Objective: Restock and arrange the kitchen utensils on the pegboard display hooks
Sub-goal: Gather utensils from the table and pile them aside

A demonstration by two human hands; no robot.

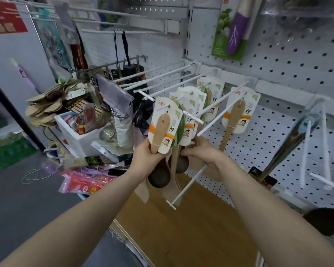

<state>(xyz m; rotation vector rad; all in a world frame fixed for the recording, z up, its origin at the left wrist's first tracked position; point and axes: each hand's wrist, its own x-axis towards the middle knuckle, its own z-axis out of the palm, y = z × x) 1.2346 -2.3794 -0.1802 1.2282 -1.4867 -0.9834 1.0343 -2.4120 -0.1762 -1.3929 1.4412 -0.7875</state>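
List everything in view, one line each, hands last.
front carded spoon: one, wood on white-orange card, front hook
carded spoons: several, same cards, hooks behind
carded spatula: one, wood, alone on right hook
hooks: many, white, jutting from pegboard
pegboard: one, white with dark holes, right wall
purple-handled tool: one, on green card, top right
white box: one, holds mixed goods, left
skimmer: one, metal, beside box
shelf: one, wood, below hooks
left hand: grips front carded spoon
right hand: holds lower ends of carded spoons
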